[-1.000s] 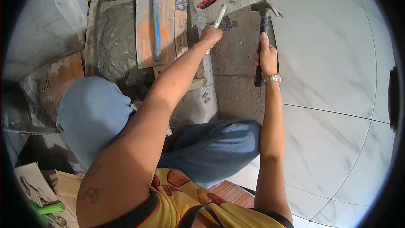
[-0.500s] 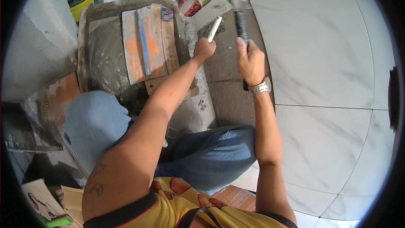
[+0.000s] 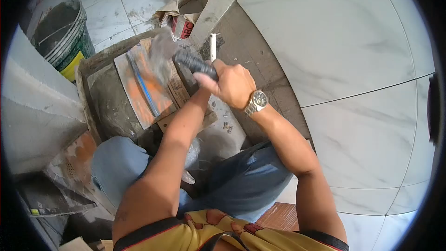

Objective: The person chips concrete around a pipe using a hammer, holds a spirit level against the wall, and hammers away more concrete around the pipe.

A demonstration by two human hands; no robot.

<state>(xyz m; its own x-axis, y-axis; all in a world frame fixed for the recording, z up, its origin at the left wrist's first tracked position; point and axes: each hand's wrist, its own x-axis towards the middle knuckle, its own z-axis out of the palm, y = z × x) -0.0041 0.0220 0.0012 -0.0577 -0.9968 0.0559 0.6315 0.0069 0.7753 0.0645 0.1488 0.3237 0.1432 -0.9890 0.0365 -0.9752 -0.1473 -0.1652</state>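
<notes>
My right hand (image 3: 234, 83), with a metal watch (image 3: 256, 102) on its wrist, is closed around the black ribbed grip of a hammer (image 3: 195, 63). The hammer's head is smeared by motion and points left, over the mortar trough. Behind and under it, my left hand (image 3: 204, 93) is mostly hidden. A slim pale bar (image 3: 213, 48) sticks up from it, its lower end out of sight. Both hands are above the strip of grey mortar (image 3: 253, 46) beside the marble-look tiles (image 3: 339, 32).
Left of my hands lies a mortar trough (image 3: 86, 93), with an orange-stained board (image 3: 127, 79) and a blue-striped strip (image 3: 144, 88) on it. A bucket (image 3: 60, 37) stands at the back left. A torn paper sack (image 3: 179, 11) sits beyond the trough.
My right hand has swung the hammer left and inward, and it now covers my left hand. The view has turned, bringing more of the bucket in. The pale bar stands more upright.
</notes>
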